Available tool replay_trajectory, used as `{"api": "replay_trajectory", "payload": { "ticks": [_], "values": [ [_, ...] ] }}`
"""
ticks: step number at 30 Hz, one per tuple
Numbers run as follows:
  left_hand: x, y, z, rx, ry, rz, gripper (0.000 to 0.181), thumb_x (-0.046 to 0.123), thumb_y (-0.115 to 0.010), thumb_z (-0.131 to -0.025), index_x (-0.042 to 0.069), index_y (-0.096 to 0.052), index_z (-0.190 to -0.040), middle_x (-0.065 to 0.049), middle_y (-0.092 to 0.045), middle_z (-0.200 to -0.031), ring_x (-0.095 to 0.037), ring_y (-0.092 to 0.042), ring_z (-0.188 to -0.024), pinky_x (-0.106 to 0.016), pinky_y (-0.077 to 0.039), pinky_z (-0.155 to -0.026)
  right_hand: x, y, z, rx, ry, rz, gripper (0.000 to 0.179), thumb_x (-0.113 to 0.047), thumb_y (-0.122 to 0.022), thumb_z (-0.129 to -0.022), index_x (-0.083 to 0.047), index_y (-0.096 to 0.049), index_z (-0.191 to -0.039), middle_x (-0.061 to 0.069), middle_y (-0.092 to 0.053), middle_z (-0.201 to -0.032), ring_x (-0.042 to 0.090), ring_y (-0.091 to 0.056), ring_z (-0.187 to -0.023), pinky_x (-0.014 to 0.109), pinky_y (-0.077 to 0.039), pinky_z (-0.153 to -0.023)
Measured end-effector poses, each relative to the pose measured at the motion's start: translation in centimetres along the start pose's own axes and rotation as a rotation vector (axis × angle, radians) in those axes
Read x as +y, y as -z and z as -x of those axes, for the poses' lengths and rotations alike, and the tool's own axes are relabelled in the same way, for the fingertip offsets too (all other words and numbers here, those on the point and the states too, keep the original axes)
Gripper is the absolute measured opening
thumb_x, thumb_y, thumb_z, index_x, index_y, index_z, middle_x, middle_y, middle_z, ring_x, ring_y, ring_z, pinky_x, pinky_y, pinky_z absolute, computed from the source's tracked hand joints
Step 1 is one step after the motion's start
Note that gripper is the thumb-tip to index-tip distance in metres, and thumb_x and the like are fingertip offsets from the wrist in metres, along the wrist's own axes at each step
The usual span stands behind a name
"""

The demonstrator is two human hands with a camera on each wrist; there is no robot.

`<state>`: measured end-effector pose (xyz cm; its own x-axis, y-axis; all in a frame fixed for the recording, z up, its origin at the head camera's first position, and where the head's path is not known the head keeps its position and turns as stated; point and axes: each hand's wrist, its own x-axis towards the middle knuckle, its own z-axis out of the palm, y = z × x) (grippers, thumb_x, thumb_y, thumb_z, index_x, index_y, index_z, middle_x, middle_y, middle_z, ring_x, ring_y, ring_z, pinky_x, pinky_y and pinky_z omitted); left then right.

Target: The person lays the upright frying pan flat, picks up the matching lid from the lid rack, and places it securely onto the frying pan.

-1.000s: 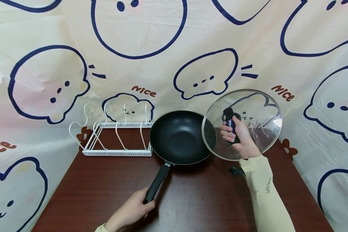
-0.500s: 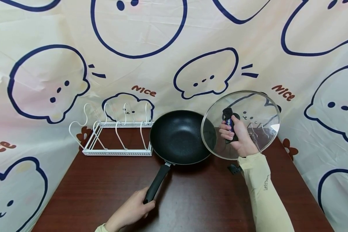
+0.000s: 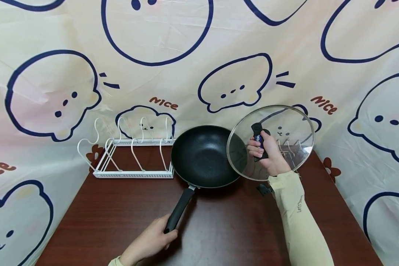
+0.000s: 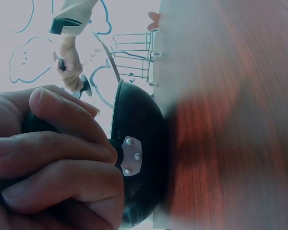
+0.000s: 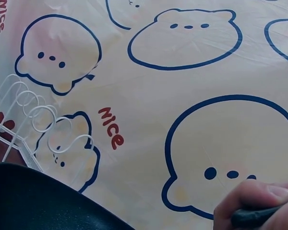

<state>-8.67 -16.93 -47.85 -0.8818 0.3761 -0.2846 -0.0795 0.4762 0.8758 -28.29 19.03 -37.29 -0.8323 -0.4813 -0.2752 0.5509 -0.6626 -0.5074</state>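
Note:
A black frying pan (image 3: 206,159) stands on the brown table, its handle (image 3: 179,208) pointing toward the person. My left hand (image 3: 152,238) grips that handle near its end; the left wrist view shows the curled fingers (image 4: 72,143) up close. To the right, my right hand (image 3: 270,153) holds a round glass lid (image 3: 297,127) by its black knob handle (image 3: 258,142). The lid is tilted up, and from the head its left edge overlaps the pan's right side. Only part of the right hand (image 5: 254,201) shows in the right wrist view.
A white wire rack (image 3: 134,174) stands left of the pan, close to it. More thin wires (image 3: 287,147) show through the lid's glass at the right. A cloth with cartoon bears (image 3: 153,37) hangs behind the table (image 3: 219,229).
My right hand has brought the lid slightly to the left. The left hand stays on the pan's handle and the pan has not moved.

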Motion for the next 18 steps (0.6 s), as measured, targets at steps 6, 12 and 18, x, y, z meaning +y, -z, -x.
{"api": "replay_trajectory", "payload": {
  "ticks": [6,12,18],
  "values": [
    [0.0,0.0,0.1,0.011,-0.016,-0.013,0.015,0.012,-0.059,-0.098,-0.001,-0.057,-0.105,0.004,-0.056,-0.056,-0.009,-0.053,-0.047,-0.023,-0.043,-0.051,0.2,0.1,-0.5,0.022,0.005,0.006,0.050,-0.052,-0.019,-0.111,-0.007,-0.037,-0.096,-0.001,-0.036,-0.059,0.008,-0.014,-0.050,0.021,-0.030,-0.040],
    [-0.1,0.0,0.0,0.018,-0.029,-0.030,0.012,0.011,-0.059,-0.097,0.000,-0.057,-0.103,0.004,-0.056,-0.056,-0.009,-0.054,-0.047,-0.023,-0.044,-0.051,0.4,0.0,-1.0,0.034,0.004,0.003,0.050,-0.052,-0.018,-0.111,-0.008,-0.038,-0.097,-0.002,-0.035,-0.059,0.007,-0.012,-0.052,0.020,-0.030,-0.039],
    [-0.1,0.0,-0.1,0.008,-0.021,-0.016,0.014,0.011,-0.059,-0.097,0.000,-0.057,-0.104,0.004,-0.056,-0.057,-0.009,-0.053,-0.047,-0.023,-0.044,-0.050,0.5,-0.4,-1.4,0.037,-0.019,-0.013,0.053,-0.053,-0.017,-0.111,-0.008,-0.038,-0.093,-0.002,-0.034,-0.059,0.006,-0.013,-0.051,0.021,-0.030,-0.039]
  ]
}}
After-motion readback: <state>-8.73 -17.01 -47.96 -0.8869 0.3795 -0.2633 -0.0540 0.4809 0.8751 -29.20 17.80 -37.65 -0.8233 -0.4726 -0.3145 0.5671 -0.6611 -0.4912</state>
